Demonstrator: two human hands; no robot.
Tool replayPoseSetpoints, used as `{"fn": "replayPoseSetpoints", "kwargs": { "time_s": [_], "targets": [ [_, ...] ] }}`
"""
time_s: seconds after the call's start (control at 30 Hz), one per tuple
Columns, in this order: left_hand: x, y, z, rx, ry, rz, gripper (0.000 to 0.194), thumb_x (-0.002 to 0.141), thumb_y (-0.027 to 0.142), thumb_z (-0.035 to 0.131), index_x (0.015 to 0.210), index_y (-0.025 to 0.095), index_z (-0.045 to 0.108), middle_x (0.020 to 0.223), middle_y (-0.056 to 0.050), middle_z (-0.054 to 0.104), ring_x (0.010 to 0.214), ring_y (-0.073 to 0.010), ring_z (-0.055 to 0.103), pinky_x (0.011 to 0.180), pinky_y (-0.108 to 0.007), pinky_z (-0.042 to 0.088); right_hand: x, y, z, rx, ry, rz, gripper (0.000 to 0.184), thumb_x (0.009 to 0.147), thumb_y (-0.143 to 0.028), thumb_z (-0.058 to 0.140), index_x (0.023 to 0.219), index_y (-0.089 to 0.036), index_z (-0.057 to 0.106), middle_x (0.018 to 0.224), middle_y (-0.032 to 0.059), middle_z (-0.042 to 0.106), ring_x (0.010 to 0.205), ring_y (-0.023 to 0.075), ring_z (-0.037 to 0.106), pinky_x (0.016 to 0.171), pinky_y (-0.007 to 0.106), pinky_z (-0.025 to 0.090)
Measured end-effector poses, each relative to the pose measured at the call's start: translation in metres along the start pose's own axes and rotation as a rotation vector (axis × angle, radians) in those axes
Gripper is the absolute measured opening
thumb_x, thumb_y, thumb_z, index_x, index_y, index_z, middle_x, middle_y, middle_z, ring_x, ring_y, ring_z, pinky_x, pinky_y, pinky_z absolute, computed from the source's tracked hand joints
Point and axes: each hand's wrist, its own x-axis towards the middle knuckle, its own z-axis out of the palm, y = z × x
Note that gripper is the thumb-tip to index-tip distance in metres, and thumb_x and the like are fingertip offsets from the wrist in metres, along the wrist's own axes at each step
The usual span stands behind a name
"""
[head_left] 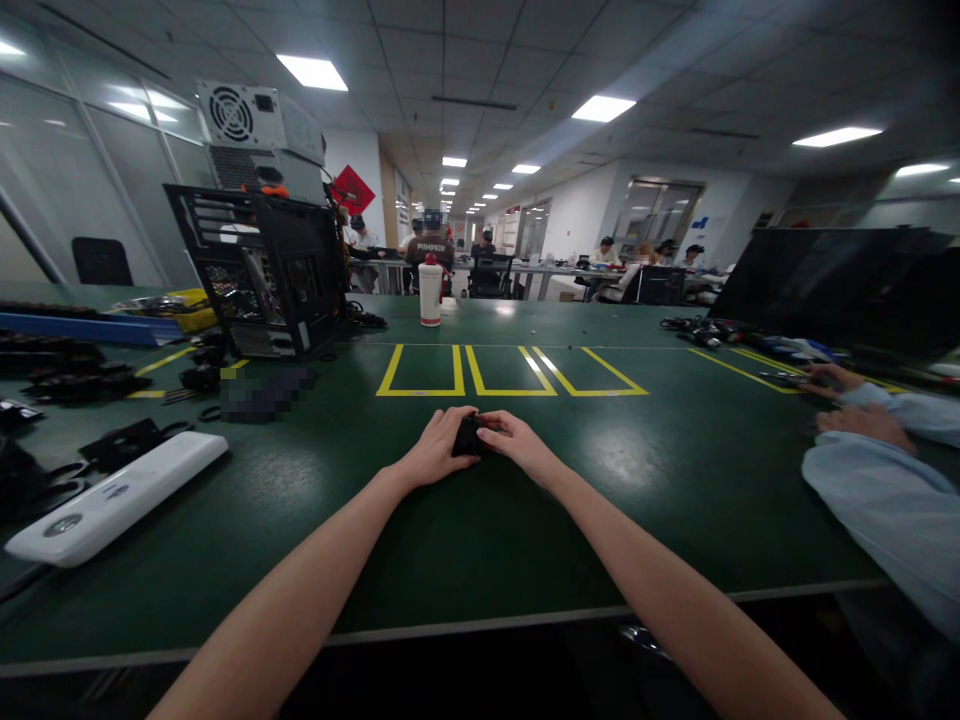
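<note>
A small black object (466, 436), its kind too small and dark to make out, is held between my two hands over the green table (480, 550). My left hand (439, 446) is closed round its left side, thumb below and fingers above. From the other side, the fingertips of my right hand (514, 442) pinch its right edge. My fingers cover part of it. Just beyond my hands, yellow tape outlines (510, 392) mark the tabletop.
To the left lie a white power strip (124, 495) and black parts. An open computer case (259, 270) carries power supplies (259, 120). A white bottle (430, 292) stands ahead. At right, a co-worker's hands (862, 425) are near cables (705, 330) and a dark monitor (832, 285).
</note>
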Motion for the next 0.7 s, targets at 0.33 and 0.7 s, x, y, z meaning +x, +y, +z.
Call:
{"fn": "replayPoseSetpoints", "kwargs": {
  "time_s": [0.33,0.7],
  "targets": [
    [0.0005,-0.0009,0.0012,0.017,0.012,0.015,0.062,0.067,0.030,0.061,0.118,0.022,0.028,0.112,-0.006,0.040,0.095,-0.0228,0.040,0.081,-0.036,0.035,-0.0045,-0.0017,0.0017,-0.026,-0.008,-0.085,0.026,0.066,-0.032,0.059,0.086,-0.021,0.048,0.090,0.0007,0.053,0.091,0.0159,0.051,0.083,0.036,0.039],
    [0.0001,-0.0015,0.0019,0.003,0.011,-0.003,0.062,0.066,0.029,0.061,0.119,0.022,0.028,0.111,-0.006,0.041,0.094,-0.0223,0.041,0.079,-0.036,0.036,-0.0050,-0.0058,-0.0003,0.002,-0.084,-0.043,0.036,0.062,-0.024,0.064,0.093,-0.021,0.047,0.097,0.0020,0.052,0.095,0.0158,0.050,0.085,0.035,0.039]
  ]
}}
